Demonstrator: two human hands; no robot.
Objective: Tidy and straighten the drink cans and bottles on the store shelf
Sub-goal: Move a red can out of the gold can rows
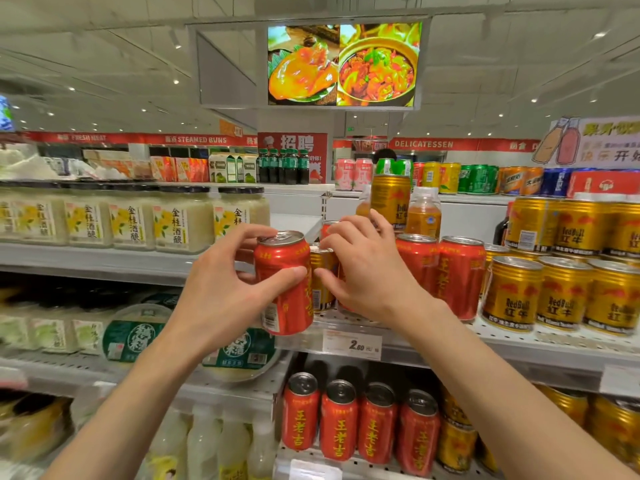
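At the far left, a row of pale jars [131, 220] with yellow flower labels stands on a shelf, and below them sit round green-labelled tubs [136, 336]. The left hand [221, 292] holds a red can [285, 282] upright, its grip curled round the can with fingers over the rim and thumb across the front; the can hangs just off the near left end of the white perforated shelf [502, 336]. Just right of it a small gold can [322, 278] stands on that shelf, and the right hand [367, 271] closes its grip on it, thumb at the front and fingers reaching over the top. Further right stand two more red cans [441, 275] side by side, then stacked gold cans [564, 292]. A price tag [352, 344] reading 2.80 hangs on the shelf edge, above a row of slim red cans [360, 424] on the shelf below.
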